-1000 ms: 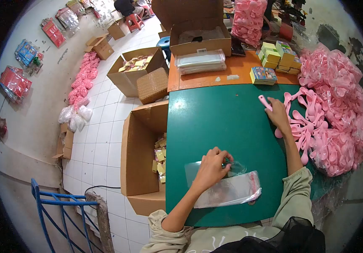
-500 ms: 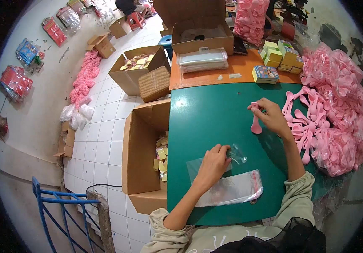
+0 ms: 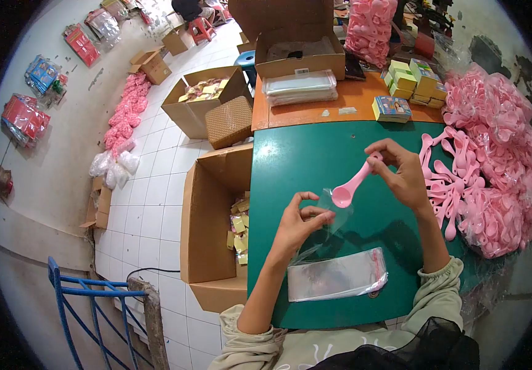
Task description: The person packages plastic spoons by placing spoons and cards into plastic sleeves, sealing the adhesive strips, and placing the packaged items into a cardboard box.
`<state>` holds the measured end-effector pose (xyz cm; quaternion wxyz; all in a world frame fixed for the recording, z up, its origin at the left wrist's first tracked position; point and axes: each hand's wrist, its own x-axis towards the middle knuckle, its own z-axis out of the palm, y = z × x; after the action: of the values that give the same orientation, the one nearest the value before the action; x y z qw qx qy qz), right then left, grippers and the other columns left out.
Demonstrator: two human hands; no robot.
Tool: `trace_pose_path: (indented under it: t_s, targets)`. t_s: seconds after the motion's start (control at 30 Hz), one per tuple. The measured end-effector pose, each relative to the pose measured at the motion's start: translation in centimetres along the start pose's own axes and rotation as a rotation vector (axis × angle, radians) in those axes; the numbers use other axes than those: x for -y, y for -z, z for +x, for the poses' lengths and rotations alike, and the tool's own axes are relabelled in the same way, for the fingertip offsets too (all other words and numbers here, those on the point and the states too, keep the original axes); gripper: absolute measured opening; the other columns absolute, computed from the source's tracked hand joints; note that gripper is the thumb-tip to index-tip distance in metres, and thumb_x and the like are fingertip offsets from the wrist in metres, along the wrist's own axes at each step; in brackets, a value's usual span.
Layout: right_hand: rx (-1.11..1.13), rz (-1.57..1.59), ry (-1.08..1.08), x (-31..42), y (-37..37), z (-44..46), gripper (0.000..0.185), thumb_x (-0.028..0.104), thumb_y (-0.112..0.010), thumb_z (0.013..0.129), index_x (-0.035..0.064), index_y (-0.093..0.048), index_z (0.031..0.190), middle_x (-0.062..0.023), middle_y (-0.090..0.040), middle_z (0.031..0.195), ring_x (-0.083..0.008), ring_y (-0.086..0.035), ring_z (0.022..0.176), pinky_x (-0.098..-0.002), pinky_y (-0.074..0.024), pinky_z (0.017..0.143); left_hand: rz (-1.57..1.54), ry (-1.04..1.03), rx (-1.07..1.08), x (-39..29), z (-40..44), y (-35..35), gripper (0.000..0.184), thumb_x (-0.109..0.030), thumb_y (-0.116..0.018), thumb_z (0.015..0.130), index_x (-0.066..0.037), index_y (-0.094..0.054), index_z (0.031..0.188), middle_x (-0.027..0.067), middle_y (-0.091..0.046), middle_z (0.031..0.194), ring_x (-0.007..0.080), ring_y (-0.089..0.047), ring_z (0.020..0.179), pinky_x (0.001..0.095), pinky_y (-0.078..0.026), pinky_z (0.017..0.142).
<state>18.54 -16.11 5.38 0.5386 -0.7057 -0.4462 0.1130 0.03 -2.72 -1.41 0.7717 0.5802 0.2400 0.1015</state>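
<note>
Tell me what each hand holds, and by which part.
Right hand: a pink spoon, by its handle end. Left hand: a clear bag, exact part unclear.

Two foreground hands [image 3: 303, 225], one held spoon [image 3: 357, 183], two clear-bag stacks [image 3: 337, 275]

Left grip [image 3: 295, 226] pinching, right grip [image 3: 404, 175] likewise (farther forward).

R hand [image 3: 407, 179] holds spoon [image 3: 357, 183], L hand [image 3: 295, 227] bag [image 3: 342, 218].
</note>
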Motion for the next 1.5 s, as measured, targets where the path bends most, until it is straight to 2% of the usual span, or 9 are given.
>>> trace_pose_path:
  t_s: [0.13,0.23,0.53,0.73,0.97,1.17,1.27,1.5]
  targets:
    - [-0.065,0.081,0.002,0.5,-0.6,-0.3,0.015,0.009,-0.063,0.083,0.0004,-0.060,0.095,-0.0025,-0.059,0.072,-0.0092,-0.062,0.071,-0.0232,-0.0496,0.065,-0.010,0.009,0.005,-0.5,-0.2,-0.3,0.043,-0.011,-0.069,0.081,-0.004,-0.044,0.115,0.0085,-0.066,0.090,0.0125,-0.063,0.079,0.0198,-0.045,0.063]
    - [-0.045,0.067,0.033,0.4,-1.0,-0.4,0.016,0.009,-0.063,0.083,0.0008,-0.061,0.096,-0.0031,-0.061,0.073,-0.0093,-0.062,0.071,-0.0235,-0.0498,0.066,-0.032,-0.006,0.034,-0.1,-0.2,-0.1,0.046,-0.009,-0.070,0.079,-0.005,-0.047,0.117,0.0064,-0.066,0.092,0.0125,-0.063,0.081,0.0207,-0.046,0.065]
    - [-0.077,0.008,0.057,0.6,-1.1,-0.5,0.015,0.010,-0.063,0.083,0.0007,-0.061,0.095,-0.0044,-0.062,0.074,-0.0087,-0.061,0.071,-0.0239,-0.0496,0.067,-0.127,0.062,0.084,-1.4,-0.6,0.1,0.043,-0.016,-0.064,0.084,-0.004,-0.048,0.122,0.0067,-0.064,0.097,0.0128,-0.062,0.088,0.0236,-0.050,0.071]
    - [-0.086,0.008,0.056,1.0,-1.0,-0.6,0.016,0.010,-0.063,0.083,0.0004,-0.061,0.095,-0.0052,-0.063,0.075,-0.0087,-0.061,0.072,-0.0242,-0.0496,0.067,-0.043,-0.043,0.069,-1.1,-0.5,0.6,0.043,-0.015,-0.064,0.085,-0.004,-0.048,0.123,0.0073,-0.065,0.096,0.0129,-0.063,0.088,0.0239,-0.051,0.071]
    - [-0.105,-0.049,0.132,1.6,-0.5,-0.7,0.016,0.010,-0.064,0.083,0.0007,-0.061,0.096,-0.0049,-0.062,0.074,-0.0094,-0.062,0.071,-0.0246,-0.0497,0.067,-0.026,0.003,0.066,-1.9,-0.7,0.1,0.041,-0.017,-0.064,0.085,-0.004,-0.048,0.121,0.0081,-0.066,0.099,0.0138,-0.063,0.091,0.0235,-0.051,0.072]
    - [-0.155,0.002,0.133,1.7,0.2,-0.7,0.016,0.010,-0.063,0.083,0.0009,-0.061,0.096,-0.0049,-0.063,0.074,-0.0101,-0.063,0.072,-0.0248,-0.0498,0.068,0.059,-0.036,0.078,-2.7,0.4,-0.7,0.043,-0.017,-0.065,0.084,-0.004,-0.049,0.121,0.0084,-0.068,0.093,0.0139,-0.065,0.083,0.0247,-0.051,0.071]
    - [-0.180,0.007,0.148,1.7,0.8,-0.6,0.016,0.010,-0.063,0.084,0.0014,-0.061,0.097,-0.0049,-0.063,0.074,-0.0102,-0.063,0.073,-0.0248,-0.0495,0.067,0.069,-0.069,0.200,-3.3,1.7,-0.7,0.042,-0.017,-0.066,0.083,-0.002,-0.051,0.119,0.0082,-0.069,0.088,0.0115,-0.064,0.078,0.0235,-0.049,0.068]
    - [-0.286,-0.055,0.125,2.1,2.0,-0.5,0.017,0.011,-0.062,0.084,0.0018,-0.060,0.098,-0.0053,-0.063,0.075,-0.0099,-0.062,0.070,-0.0240,-0.0482,0.065,0.066,-0.096,0.253,-5.6,2.8,-0.9,0.046,-0.017,-0.072,0.079,-0.001,-0.053,0.117,0.0103,-0.069,0.088,0.0121,-0.065,0.078,0.0235,-0.052,0.069]
